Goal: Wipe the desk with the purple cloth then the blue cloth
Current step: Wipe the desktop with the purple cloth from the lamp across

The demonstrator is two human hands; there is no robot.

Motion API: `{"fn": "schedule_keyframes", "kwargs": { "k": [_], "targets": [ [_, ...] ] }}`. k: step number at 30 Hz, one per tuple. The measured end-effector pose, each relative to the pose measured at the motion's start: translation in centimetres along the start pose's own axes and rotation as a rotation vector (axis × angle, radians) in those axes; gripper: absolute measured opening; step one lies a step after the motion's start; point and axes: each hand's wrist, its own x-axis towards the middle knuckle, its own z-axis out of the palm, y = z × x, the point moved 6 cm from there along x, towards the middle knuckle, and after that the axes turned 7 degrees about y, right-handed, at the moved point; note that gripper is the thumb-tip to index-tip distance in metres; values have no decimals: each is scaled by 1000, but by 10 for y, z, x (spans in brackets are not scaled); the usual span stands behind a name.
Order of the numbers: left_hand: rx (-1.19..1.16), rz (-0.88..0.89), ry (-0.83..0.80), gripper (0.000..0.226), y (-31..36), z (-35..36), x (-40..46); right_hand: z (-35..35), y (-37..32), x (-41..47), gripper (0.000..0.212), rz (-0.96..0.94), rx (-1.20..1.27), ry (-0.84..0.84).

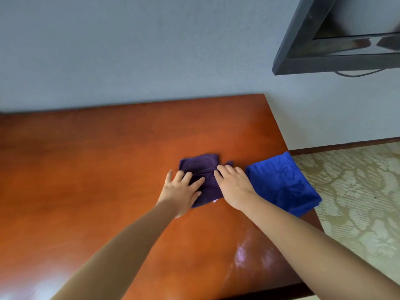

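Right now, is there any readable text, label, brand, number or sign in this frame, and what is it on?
None can be read.
purple cloth: a pale patch at its near edge, perhaps a tag, too small to read.
blue cloth: no print shows.
wall-mounted screen: dark frame, no brand visible.
desk: bare wood, no markings.

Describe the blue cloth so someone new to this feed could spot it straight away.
Find the reddish-brown desk against the grey wall and follow it to its right edge, beside the patterned floor. The blue cloth lies folded there, untouched. Its neighbour, the purple cloth, is darker and has the left hand and right hand on it.
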Motion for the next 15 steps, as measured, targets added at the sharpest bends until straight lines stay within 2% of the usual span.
{"fn": "schedule_keyframes", "kwargs": {
  "k": [5,8,15],
  "targets": [
    [-80,-35,51,53,5,4,6,7,-4,5,83,54,137,-97],
    [-146,-34,12,58,1,14,15,8,2,15,72,59,180,-111],
    [-27,-5,-17,59,-6,17,23,0,8,24,66,60,190,-140]
  ]
}}
